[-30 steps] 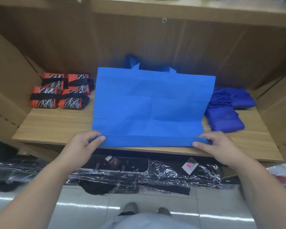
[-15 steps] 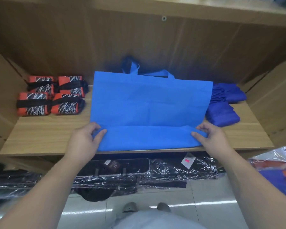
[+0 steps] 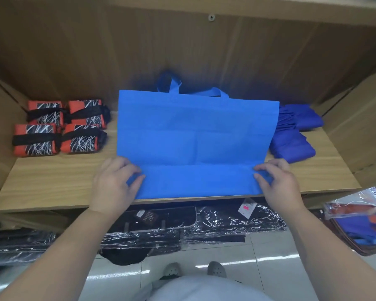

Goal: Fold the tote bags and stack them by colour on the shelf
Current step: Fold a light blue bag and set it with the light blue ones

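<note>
A light blue tote bag lies flat on the wooden shelf, handles toward the back wall. Its bottom strip is folded up over the body, forming a band along the shelf's front edge. My left hand pinches the left end of that folded band. My right hand pinches the right end. Folded dark blue bags are piled at the right of the shelf, touching the tote's right edge. Several folded orange bags with black straps sit at the left.
The shelf has a wooden back wall and angled side panels. Below its front edge lie black goods in clear plastic wrap on a tiled floor. A basket with wrapped orange and blue items stands at the lower right.
Both hands have moved the bag's bottom edge away from me, so the folded band has grown wider. The camera has tilted slightly.
</note>
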